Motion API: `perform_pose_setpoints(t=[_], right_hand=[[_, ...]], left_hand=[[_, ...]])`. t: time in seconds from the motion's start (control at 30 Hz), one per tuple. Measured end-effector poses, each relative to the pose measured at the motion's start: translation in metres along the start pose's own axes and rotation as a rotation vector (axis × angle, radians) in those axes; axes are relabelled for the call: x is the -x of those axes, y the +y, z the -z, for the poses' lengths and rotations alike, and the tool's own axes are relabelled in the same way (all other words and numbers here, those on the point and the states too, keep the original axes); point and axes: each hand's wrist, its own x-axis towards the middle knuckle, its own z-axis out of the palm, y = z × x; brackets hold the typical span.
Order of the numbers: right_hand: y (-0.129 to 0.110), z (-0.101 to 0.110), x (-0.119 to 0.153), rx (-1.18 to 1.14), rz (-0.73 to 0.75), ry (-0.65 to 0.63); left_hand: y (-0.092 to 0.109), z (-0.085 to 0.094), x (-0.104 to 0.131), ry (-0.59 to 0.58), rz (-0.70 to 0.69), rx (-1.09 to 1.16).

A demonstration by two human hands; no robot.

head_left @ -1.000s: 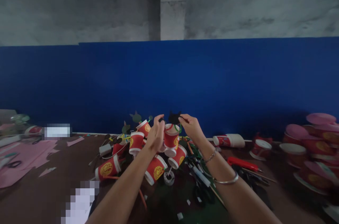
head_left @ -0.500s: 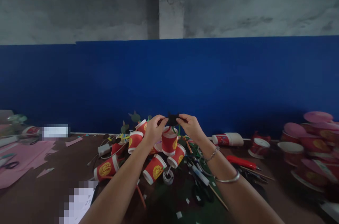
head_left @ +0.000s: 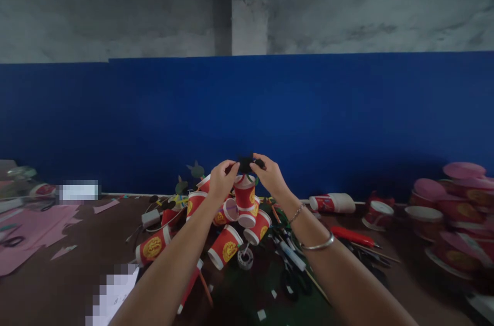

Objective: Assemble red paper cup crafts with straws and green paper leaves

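**Black piece [head_left: 245, 164] above the cup [head_left: 244, 195]**

The left hand [head_left: 223, 179] and right hand [head_left: 270, 176] each have a narrow grip, pinching the black piece at opposite ends, just over the cup's rim. On the table [head_left: 100, 236], the tape [head_left: 246, 265] lies in front of the cup, scissors [head_left: 287, 282] to its front right, a red tool [head_left: 354, 236] farther right, pink paper [head_left: 36, 231] well left.

The single view, worn on the head, looked from close behind and above the left hand [head_left: 223, 180] and right hand [head_left: 271, 176], forward and somewhat downward across the worktop [head_left: 110, 233], facing the blue panel [head_left: 247, 110] and grey wall [head_left: 135, 7] beyond nearly square-on.
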Motion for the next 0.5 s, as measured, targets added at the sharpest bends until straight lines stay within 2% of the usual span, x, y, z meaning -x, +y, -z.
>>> perform_pose_setpoints(t=[0.23, 0.33, 0.5], right_hand=[[0.004, -0.020, -0.032, -0.036, -0.009, -0.056], [0.007, -0.024, -0.036, -0.032, -0.016, -0.076], [0.017, -0.029, -0.039, -0.023, -0.037, -0.042]], left_hand=[[-0.013, 0.005, -0.033, -0.002, 0.030, 0.036], [-0.023, 0.004, -0.037, 0.018, 0.070, 0.069], [-0.039, 0.001, -0.037, 0.017, 0.110, 0.120]])
